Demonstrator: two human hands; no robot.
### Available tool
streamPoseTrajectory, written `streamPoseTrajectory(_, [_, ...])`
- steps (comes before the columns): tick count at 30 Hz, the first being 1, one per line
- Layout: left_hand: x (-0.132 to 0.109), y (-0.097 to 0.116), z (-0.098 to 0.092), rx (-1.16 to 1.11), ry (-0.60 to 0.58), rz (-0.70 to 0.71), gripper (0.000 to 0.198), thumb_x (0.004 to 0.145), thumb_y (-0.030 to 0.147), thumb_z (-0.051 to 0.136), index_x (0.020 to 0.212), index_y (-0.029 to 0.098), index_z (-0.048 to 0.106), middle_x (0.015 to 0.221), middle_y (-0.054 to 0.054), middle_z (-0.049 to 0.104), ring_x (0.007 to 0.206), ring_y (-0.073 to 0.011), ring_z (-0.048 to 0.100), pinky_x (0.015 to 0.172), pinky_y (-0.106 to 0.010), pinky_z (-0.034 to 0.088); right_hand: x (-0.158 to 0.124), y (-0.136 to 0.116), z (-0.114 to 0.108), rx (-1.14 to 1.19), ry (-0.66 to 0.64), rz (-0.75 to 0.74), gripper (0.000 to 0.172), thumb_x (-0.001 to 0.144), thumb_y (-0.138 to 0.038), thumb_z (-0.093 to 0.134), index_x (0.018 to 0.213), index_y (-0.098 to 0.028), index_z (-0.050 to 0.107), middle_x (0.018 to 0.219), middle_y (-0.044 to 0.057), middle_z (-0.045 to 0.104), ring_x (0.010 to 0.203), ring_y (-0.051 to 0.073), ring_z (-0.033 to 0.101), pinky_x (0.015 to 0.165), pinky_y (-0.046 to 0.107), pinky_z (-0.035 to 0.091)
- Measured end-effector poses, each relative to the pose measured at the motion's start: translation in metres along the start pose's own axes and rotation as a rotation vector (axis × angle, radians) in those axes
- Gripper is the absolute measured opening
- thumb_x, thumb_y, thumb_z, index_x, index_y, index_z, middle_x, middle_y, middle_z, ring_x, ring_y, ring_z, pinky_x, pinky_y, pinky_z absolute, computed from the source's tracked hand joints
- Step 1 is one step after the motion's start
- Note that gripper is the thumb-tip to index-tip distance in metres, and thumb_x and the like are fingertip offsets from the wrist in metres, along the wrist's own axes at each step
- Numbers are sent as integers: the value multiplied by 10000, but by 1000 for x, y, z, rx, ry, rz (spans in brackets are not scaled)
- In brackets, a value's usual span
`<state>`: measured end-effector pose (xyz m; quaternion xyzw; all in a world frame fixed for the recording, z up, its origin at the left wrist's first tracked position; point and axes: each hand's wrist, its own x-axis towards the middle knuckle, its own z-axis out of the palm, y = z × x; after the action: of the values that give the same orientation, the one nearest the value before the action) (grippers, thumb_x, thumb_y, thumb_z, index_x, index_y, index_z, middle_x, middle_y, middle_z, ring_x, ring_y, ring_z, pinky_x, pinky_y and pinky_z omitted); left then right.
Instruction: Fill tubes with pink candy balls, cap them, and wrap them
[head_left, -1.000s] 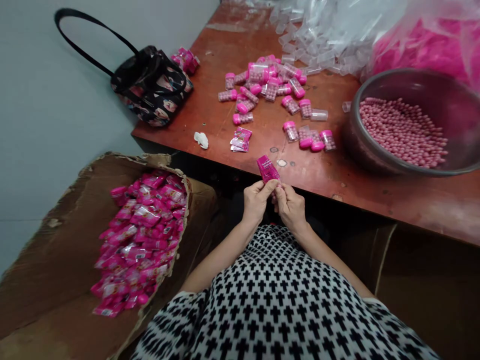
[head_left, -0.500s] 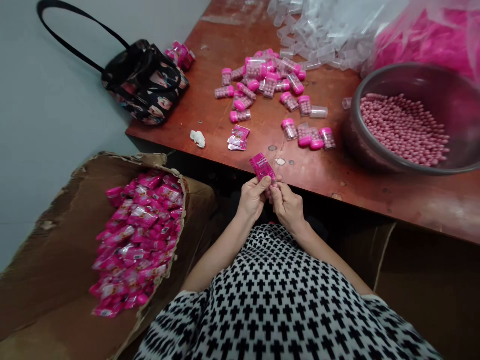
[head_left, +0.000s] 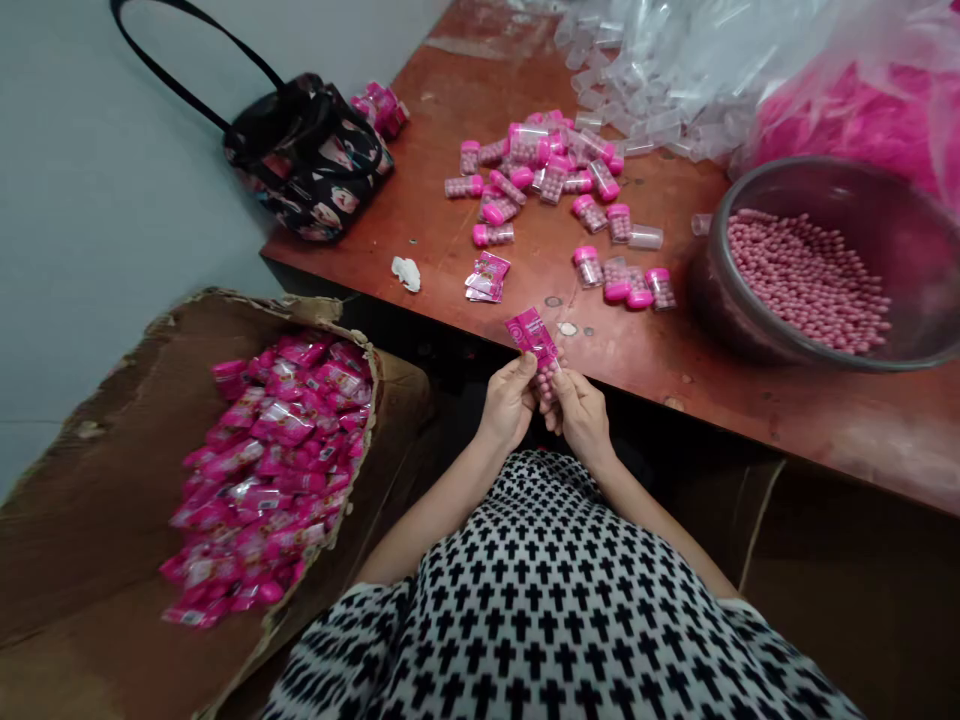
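A pink printed wrapper is held in front of the table edge, with a small clear bottle of pink beads at its lower end. My left hand pinches the wrapper's lower left side, thumb on top. My right hand has its fingers closed around the bottle's right side. Whether the bottle is inside the wrapper I cannot tell. Just beyond, a small stack of pink packets lies on the table.
Filled bottles with pink caps lie on the red-brown table. A grey bowl of beads stands right. Clear empty tubes lie behind. A black bag stands at left, above a cardboard box with pink packages.
The view has shifted slightly. The bottle's beads show more between my hands, and my right hand has moved slightly down from the wrapper.
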<state>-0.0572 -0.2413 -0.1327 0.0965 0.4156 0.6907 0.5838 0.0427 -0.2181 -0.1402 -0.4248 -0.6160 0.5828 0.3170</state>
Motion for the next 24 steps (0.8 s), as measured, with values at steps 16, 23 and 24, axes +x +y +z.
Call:
streamPoseTrajectory(16, [6,5,2,156,-118,30,385,672,511,695,681,133,627,379,57,402,324,-40,353,330,-173,286,-3,5,5,351,-117,105,356,859,-504,466,788,-173,574,530,-40,519,354,58,394,319,183,303])
streamPoseTrajectory(23, [-6,-7,1,233,-87,88,324,750,460,629,775,139,666,437,24,519,344,-56,389,315,-170,265,-11,0,-1,-145,18,-174,253,879,-399,466,888,-187,603,568,-15,554,490,99,513,491,220,413])
streamPoseTrajectory(24, [-7,-8,0,253,-95,95,324,755,452,626,798,134,673,463,13,551,359,-60,407,321,-170,276,-12,0,-2,-184,17,-198,244,883,-387,457,891,-189,600,557,-18,546,477,99,503,486,224,403])
